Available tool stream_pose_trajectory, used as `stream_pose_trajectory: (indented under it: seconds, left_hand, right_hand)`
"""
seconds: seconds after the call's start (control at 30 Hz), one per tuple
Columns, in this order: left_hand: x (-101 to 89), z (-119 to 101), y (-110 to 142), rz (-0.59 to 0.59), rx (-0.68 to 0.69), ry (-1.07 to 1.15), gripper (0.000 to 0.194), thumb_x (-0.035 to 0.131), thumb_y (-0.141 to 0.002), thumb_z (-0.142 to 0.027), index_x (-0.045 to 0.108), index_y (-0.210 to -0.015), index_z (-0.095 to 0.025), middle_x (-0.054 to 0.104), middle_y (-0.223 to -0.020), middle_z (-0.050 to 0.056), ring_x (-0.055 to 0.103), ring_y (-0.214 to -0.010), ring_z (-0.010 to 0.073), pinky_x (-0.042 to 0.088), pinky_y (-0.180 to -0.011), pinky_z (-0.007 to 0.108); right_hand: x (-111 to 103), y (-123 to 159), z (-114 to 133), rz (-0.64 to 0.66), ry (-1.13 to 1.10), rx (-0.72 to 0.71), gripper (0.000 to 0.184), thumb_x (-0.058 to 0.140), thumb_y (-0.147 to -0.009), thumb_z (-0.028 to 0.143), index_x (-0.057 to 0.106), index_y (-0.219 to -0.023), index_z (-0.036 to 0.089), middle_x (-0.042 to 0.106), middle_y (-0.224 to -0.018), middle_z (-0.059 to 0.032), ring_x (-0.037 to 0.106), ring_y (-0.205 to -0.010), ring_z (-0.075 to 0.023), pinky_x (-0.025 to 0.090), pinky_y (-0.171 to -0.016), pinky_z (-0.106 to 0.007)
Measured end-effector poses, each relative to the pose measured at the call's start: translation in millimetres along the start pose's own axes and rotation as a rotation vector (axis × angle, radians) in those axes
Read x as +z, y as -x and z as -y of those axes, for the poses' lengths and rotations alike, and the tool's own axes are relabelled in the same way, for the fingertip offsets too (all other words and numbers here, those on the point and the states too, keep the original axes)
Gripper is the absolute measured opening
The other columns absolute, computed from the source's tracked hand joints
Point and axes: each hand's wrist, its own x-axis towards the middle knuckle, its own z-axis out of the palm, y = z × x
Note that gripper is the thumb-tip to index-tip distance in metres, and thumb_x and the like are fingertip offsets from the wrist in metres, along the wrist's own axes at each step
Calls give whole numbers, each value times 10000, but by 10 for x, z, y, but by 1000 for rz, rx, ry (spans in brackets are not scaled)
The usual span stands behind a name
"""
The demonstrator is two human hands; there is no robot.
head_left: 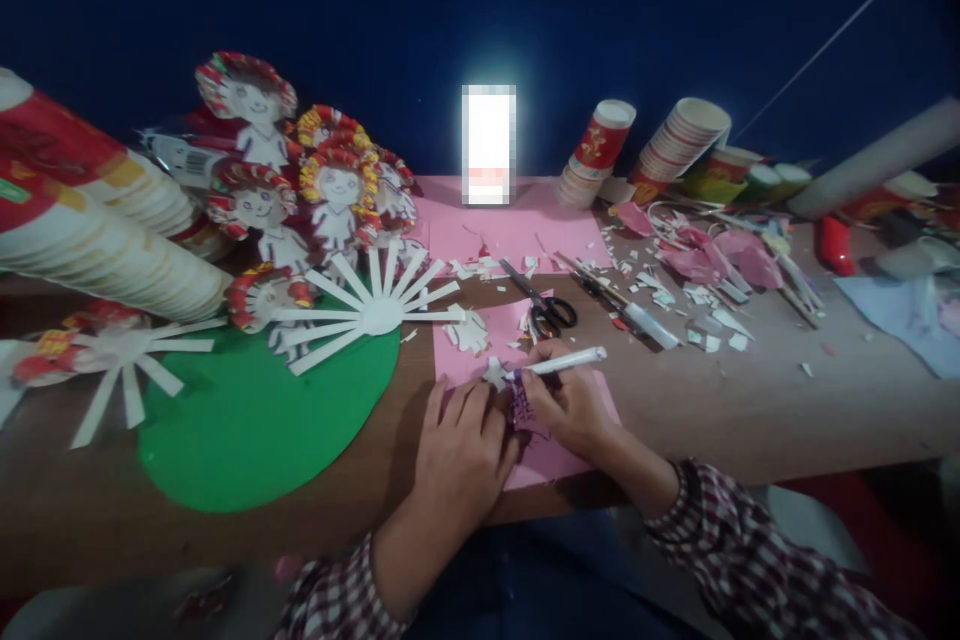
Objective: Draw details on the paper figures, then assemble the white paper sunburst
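Note:
A small white paper doll cut-out, its dress coloured with a purple pattern, lies on a pink sheet at the table's front. My left hand rests flat over the sheet with fingers apart, its thumb and index finger at the doll's left edge. Between the fingers of my right hand is a white marker pen, its tip at the doll's upper part. Another white paper cut-out lies just beyond. Black-handled scissors rest at the sheet's far edge.
A green paper oval carries a white paper piece with rayed strips. Finished paper dolls stand at the back left, beside stacked paper cups. A bright phone stands behind. Paper scraps and more cups occupy the right.

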Motion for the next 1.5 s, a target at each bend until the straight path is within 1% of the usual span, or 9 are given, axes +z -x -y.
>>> stream_pose_trajectory:
  seconds: [0.1,0.23,0.33,0.43,0.63,1.07,1.27,1.5]
  left_hand:
    - [-6,-9,4,5,-8,12,324,512,-892,-347,630,-1132,-164,634,-1112,107,554,-1066,258,281,-1076,502]
    - [-10,-13,3,9,-11,22,309,504,-897,-364,634,-1098,-168,635,-1103,99,555,-1065,256,278,-1076,501]
    - [-6,-11,-4,19,-13,26,307,502,-899,-375,629,-1090,-171,637,-1095,90,554,-1068,254,277,-1075,501]
    - [-2,-9,-8,20,-17,28,308,503,-897,-381,627,-1086,-171,636,-1103,89,552,-1072,256,275,-1075,503]
    - [-4,-12,-2,18,-16,29,309,494,-902,-389,624,-1083,-176,634,-1113,89,550,-1080,253,272,-1077,500]
    - [-23,-15,-12,26,-15,34,303,514,-895,-375,631,-1085,-171,635,-1115,101,551,-1085,258,283,-1073,509]
    - [-27,-12,-5,31,-14,33,305,519,-892,-378,633,-1082,-168,631,-1127,109,547,-1090,261,278,-1076,512]
    - [-19,-14,-5,31,-19,34,312,511,-896,-381,630,-1092,-169,637,-1117,94,552,-1083,254,274,-1078,506]
  right_hand:
    - [4,-16,-7,-4,28,-39,58,478,-859,230,522,-831,204,578,-693,5,547,-610,-132,436,-580,-230]
    - [-3,-38,-5,-33,85,-23,99,450,-894,250,520,-837,210,606,-727,-13,580,-682,-157,451,-636,-249]
    - [9,-44,-30,-12,114,-20,102,447,-905,267,519,-854,214,626,-774,-32,596,-734,-173,457,-673,-265]
    - [21,-45,-57,-6,138,-28,95,453,-902,272,520,-868,214,628,-788,-37,597,-738,-178,459,-694,-276]
    - [22,-50,-61,-9,143,-24,110,451,-905,270,529,-852,212,627,-767,-27,593,-712,-168,463,-694,-263]
    - [24,-49,-49,-5,136,-10,84,464,-892,261,528,-886,208,639,-816,-46,605,-757,-181,467,-722,-281]
    - [25,-53,-70,4,147,-30,88,469,-883,259,537,-856,210,639,-815,-42,603,-753,-178,471,-722,-279]
    - [20,-54,-54,20,156,-28,99,468,-887,259,523,-818,213,621,-775,-33,595,-723,-171,461,-699,-267]
